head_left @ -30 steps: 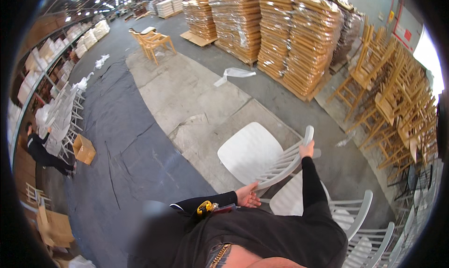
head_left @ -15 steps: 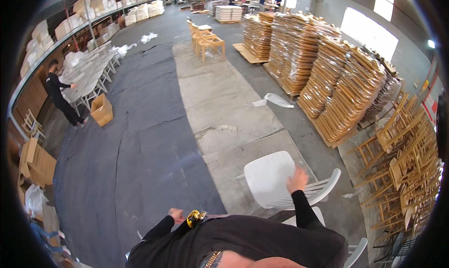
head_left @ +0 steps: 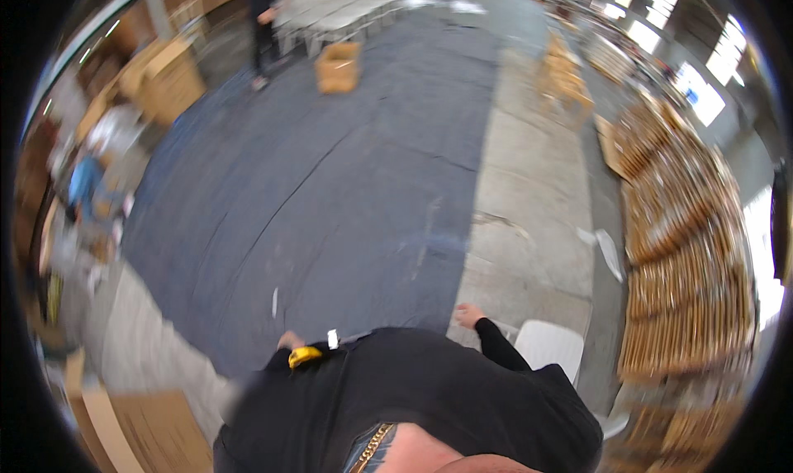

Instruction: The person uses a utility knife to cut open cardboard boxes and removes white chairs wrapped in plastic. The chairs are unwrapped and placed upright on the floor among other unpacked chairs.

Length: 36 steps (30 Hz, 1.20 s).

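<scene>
Chair sits just right of my right hand, nearer than my left; grips unclear.

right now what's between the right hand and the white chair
Nothing: in the head view the right hand hangs just left of the white chair, with only bare concrete floor showing between them.

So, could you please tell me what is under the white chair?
Pale concrete floor shows around the white chair; its legs and the ground below are covered by the seat and the dark sleeve.
</scene>
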Each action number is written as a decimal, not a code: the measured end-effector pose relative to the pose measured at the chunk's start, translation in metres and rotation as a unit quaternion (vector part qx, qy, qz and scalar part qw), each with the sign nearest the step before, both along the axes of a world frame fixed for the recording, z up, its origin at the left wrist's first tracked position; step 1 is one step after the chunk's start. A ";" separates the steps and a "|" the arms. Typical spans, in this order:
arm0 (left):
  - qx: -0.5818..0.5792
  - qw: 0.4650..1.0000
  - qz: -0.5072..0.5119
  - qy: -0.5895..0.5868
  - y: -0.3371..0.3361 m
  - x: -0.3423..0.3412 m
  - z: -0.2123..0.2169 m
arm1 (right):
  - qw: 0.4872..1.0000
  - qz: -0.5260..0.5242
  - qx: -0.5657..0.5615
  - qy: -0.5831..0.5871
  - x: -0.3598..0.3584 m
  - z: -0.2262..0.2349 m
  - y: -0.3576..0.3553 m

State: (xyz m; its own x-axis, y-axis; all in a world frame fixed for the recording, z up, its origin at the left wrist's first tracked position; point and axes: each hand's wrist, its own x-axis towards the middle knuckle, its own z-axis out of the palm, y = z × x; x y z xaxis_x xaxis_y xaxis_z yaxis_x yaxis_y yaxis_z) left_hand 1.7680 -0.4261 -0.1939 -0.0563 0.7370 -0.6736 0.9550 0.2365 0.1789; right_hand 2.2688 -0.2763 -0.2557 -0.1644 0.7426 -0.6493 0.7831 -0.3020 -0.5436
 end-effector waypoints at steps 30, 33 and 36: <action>-0.023 0.639 0.740 -0.210 0.150 -0.039 0.009 | 0.872 0.467 0.085 0.123 -0.630 0.018 0.490; -0.071 0.618 0.753 -0.215 0.160 -0.050 0.002 | 0.754 0.635 0.008 0.171 -0.707 0.037 0.426; -0.081 0.612 0.760 -0.202 0.166 -0.094 -0.006 | 0.585 0.789 0.063 0.176 -0.742 0.049 0.407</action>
